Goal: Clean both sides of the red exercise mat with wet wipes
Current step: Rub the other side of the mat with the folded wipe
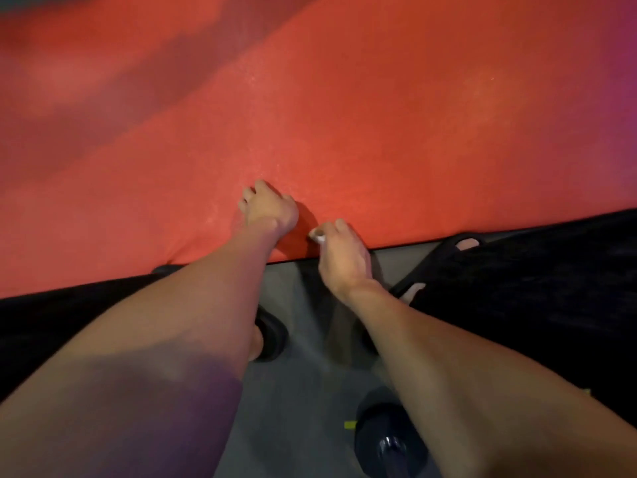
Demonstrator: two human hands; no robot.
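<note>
From the head camera, the red mat [344, 132] lies spread on the floor, filling the top of the picture; the left hand [270, 208] presses on it near its front edge, fingers curled, its grip holding nothing I can see; the right hand [341, 257] pinches a small white wipe [319, 236] at that edge; the wipe is bunched tiny, so it might miss spots or slip out; the dumbbell [389, 439] near the arms could get bumped.

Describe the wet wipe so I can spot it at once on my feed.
Start from the big red exercise mat that fills the upper frame and follow its near edge toward the middle. There the right hand pinches a small crumpled wet wipe at its fingertips. It is the only whitish thing against the red; the left hand beside it shows no wipe.
</note>
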